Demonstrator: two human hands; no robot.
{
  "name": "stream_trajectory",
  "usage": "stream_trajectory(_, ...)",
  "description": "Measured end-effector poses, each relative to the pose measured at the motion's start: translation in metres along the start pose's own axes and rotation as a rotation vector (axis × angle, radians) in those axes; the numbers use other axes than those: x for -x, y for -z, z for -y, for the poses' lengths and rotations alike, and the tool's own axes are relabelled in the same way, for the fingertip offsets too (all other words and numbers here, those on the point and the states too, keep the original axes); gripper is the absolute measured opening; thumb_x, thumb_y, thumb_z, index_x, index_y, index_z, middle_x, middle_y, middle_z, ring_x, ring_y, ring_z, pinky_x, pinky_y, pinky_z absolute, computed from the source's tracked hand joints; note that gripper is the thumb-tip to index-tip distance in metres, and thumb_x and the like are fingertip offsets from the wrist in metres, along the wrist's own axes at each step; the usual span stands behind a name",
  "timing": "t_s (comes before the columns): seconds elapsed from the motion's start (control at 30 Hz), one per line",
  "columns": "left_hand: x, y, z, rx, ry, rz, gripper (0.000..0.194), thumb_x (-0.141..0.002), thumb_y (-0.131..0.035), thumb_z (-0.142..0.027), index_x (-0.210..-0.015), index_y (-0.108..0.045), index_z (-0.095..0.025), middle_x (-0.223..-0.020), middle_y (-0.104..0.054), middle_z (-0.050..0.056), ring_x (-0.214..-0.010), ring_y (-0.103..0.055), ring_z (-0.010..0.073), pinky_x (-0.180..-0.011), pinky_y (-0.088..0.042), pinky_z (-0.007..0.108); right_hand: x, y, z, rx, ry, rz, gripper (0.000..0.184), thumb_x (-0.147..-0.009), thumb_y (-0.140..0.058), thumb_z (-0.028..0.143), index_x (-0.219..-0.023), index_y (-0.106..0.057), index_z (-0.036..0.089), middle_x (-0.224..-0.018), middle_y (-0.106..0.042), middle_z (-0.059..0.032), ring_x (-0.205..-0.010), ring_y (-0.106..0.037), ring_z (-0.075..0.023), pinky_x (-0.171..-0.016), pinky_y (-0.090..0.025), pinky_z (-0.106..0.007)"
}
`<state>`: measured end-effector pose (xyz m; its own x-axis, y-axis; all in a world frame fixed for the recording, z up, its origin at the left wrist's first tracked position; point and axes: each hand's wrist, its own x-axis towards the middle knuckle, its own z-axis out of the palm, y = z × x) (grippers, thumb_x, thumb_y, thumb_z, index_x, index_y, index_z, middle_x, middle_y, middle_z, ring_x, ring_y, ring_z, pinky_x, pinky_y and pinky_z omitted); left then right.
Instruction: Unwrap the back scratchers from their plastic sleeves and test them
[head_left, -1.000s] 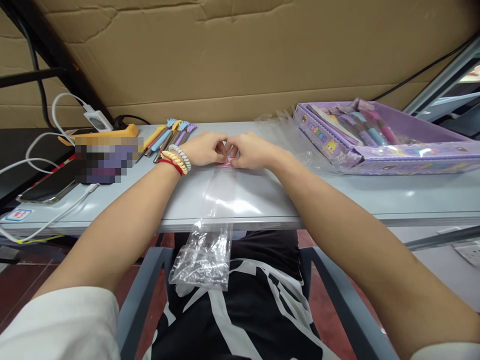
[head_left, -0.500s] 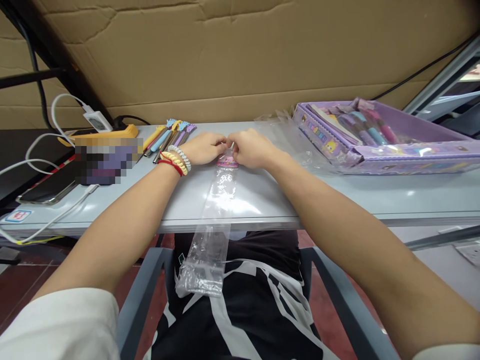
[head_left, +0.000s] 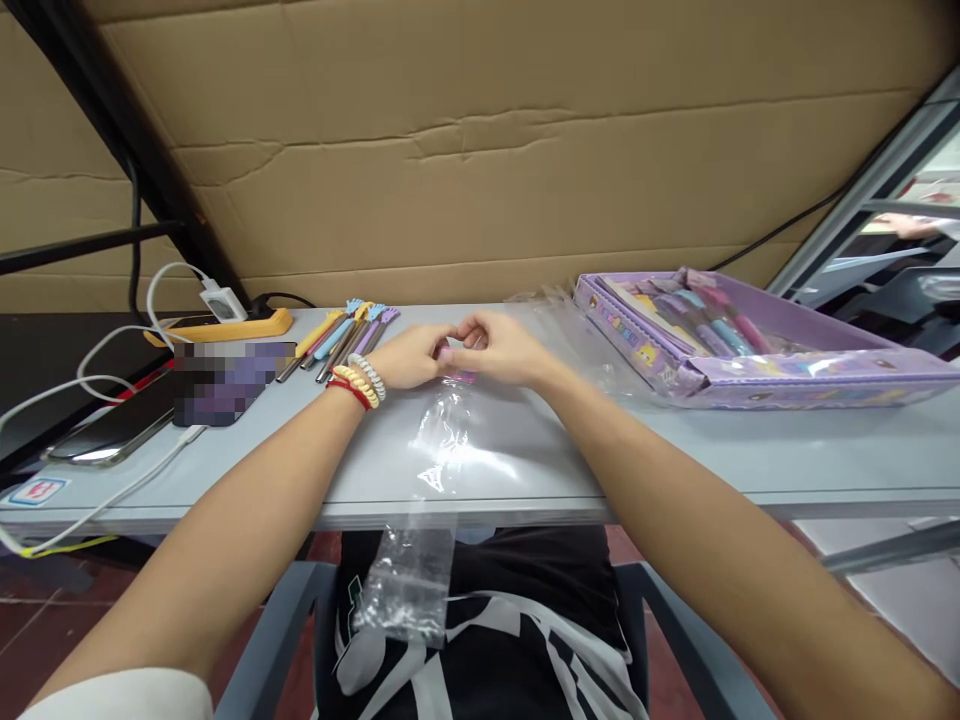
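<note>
A long clear plastic bag (head_left: 448, 440) lies on the desk and droops over its front edge onto my lap. Its far end carries a small pink strip (head_left: 460, 377), mostly covered by my fingers. My left hand (head_left: 409, 357), with bracelets at the wrist, is closed at that end, fingertips pinching it. Against it from the other side, my right hand (head_left: 501, 348) is curled, thumb and fingers pinched at the same end. The fingertips of both hands meet there, and what lies exactly between them is partly hidden.
Left of my hands lie several colourful pens (head_left: 341, 335). Farther left are phones (head_left: 120, 410) with a white cable and a yellow device (head_left: 262, 325). A purple box (head_left: 810, 392) with packaged pens stands right, beside loose clear plastic (head_left: 574, 340). Cardboard (head_left: 480, 200) stands behind.
The view has tilted upward, so everything sits lower in the picture. My fingers now cover more of the pink strip, and the right hand's fingers have shifted their grip.
</note>
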<state>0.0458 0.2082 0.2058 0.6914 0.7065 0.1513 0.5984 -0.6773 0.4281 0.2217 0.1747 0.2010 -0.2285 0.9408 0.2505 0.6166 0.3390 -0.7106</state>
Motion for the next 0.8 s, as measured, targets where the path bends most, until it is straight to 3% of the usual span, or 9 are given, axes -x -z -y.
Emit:
stream_trajectory(0.07, 0.0, 0.001, 0.002, 0.042, -0.007, -0.021, 0.039, -0.074, -0.058, -0.027, -0.111, -0.061, -0.014, -0.079, -0.065, 0.003, -0.068, -0.054, 0.0163, -0.062, -0.039, 0.027, 0.001, -0.003, -0.003, 0.058, 0.119, 0.002, 0.053, -0.062, -0.074, 0.049, -0.1, -0.056, 0.016, -0.105, -0.063, -0.0072, -0.084, -0.057, -0.0178, -0.068, -0.042, -0.028)
stream_trajectory(0.2, 0.0, 0.0, 0.004, 0.103, 0.007, -0.032, 0.021, -0.084, -0.047, -0.031, -0.086, -0.062, -0.016, -0.068, -0.058, 0.0, -0.063, -0.049, 0.0142, -0.06, -0.036, 0.026, -0.001, -0.008, -0.011, 0.172, 0.271, -0.018, 0.03, -0.072, -0.062, 0.026, -0.099, -0.052, 0.018, -0.093, -0.066, -0.0052, -0.077, -0.057, -0.0173, -0.066, -0.039, -0.027)
stream_trajectory(0.27, -0.001, 0.0, 0.003, 0.065, 0.031, -0.043, 0.026, -0.087, -0.043, -0.032, -0.07, -0.056, -0.017, -0.061, -0.051, -0.001, -0.058, -0.044, 0.013, -0.057, -0.032, 0.027, -0.002, -0.008, -0.014, 0.158, 0.277, -0.044, 0.028, -0.074, -0.051, 0.015, -0.101, -0.048, 0.02, -0.082, -0.067, -0.0022, -0.068, -0.056, -0.0154, -0.063, -0.037, -0.026)
stream_trajectory(0.37, -0.001, 0.0, 0.002, 0.001, 0.059, -0.073, 0.03, -0.089, -0.041, -0.032, -0.065, -0.051, -0.018, -0.058, -0.048, -0.002, -0.056, -0.042, 0.0126, -0.057, -0.03, 0.027, -0.003, -0.007, -0.015, 0.156, 0.319, -0.095, 0.027, -0.071, -0.046, 0.009, -0.096, -0.047, 0.02, -0.074, -0.064, 0.0012, -0.062, -0.051, -0.0132, -0.061, -0.035, -0.025)
stream_trajectory(0.47, -0.002, -0.001, 0.002, 0.015, 0.062, -0.089, 0.026, -0.09, -0.042, -0.03, -0.073, -0.057, -0.017, -0.064, -0.054, 0.0, -0.061, -0.047, 0.0138, -0.059, -0.034, 0.028, -0.004, -0.006, -0.014, 0.245, 0.334, -0.112, 0.016, -0.067, -0.044, 0.008, -0.074, -0.051, 0.02, -0.062, -0.056, 0.0027, -0.056, -0.042, -0.0112, -0.06, -0.032, -0.025)
stream_trajectory(0.57, -0.002, -0.002, 0.003, 0.142, 0.056, -0.071, 0.023, -0.086, -0.048, -0.026, -0.101, -0.062, -0.014, -0.07, -0.058, 0.0, -0.064, -0.051, 0.0144, -0.06, -0.038, 0.027, -0.004, -0.005, -0.012, 0.279, 0.236, -0.13, 0.017, -0.066, -0.045, 0.01, -0.064, -0.059, 0.019, -0.057, -0.055, 0.0016, -0.055, -0.042, -0.0112, -0.06, -0.032, -0.026)
stream_trajectory(0.67, -0.001, -0.003, 0.004, 0.232, 0.002, -0.063, 0.055, -0.08, -0.056, -0.02, -0.133, -0.047, -0.012, -0.073, -0.058, -0.001, -0.066, -0.053, 0.0147, -0.062, -0.041, 0.027, -0.003, -0.002, -0.007, 0.262, 0.152, -0.153, 0.019, -0.066, -0.048, 0.013, -0.066, -0.066, 0.018, -0.062, -0.062, -0.0007, -0.058, -0.048, -0.0122, -0.062, -0.035, -0.027)
stream_trajectory(0.8, 0.0, -0.005, 0.003, 0.242, -0.01, -0.11, 0.073, -0.076, -0.059, -0.017, -0.145, -0.034, -0.011, -0.079, -0.062, 0.001, -0.073, -0.057, 0.0153, -0.068, -0.044, 0.028, 0.001, 0.003, 0.001, 0.247, 0.074, -0.1, 0.015, -0.068, -0.054, 0.025, -0.065, -0.066, 0.018, -0.067, -0.066, -0.0022, -0.059, -0.05, -0.0126, -0.059, -0.035, -0.027)
